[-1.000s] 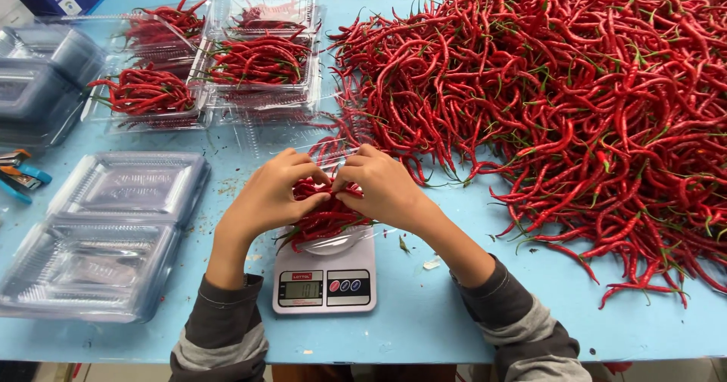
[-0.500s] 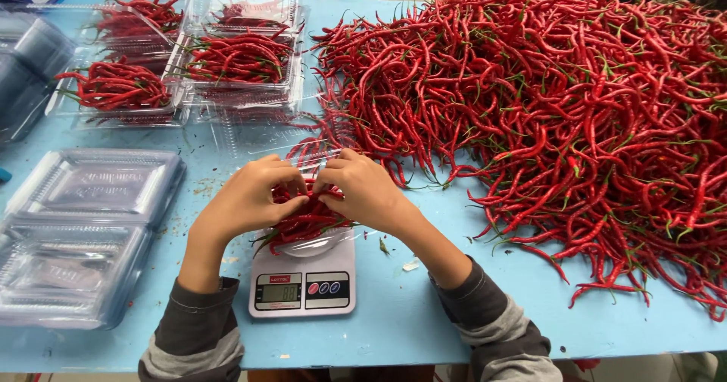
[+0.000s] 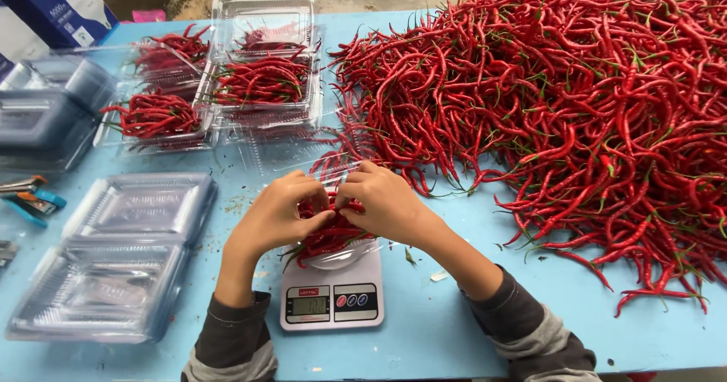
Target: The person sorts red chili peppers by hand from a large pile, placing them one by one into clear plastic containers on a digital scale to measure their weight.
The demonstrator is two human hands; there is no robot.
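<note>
The scale [image 3: 332, 299] sits at six o'clock on the blue worktop [image 3: 424, 329]. Above it, the left hand [image 3: 276, 217] and right hand [image 3: 386, 202] curl closed around a bunch of red chillies [image 3: 326, 238], partly hiding it. The big chilli heap [image 3: 560, 94] is cut off at two o'clock.

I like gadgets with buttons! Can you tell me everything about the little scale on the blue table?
The scale is small, flat and white, plastic by its look. Its front has a small screen and two round buttons, red and blue. It sits on the blue table near the front edge. A clear tray of red chilies rests on top, hiding its platform. The left hand and right hand press on the chilies, not on the scale.
</note>
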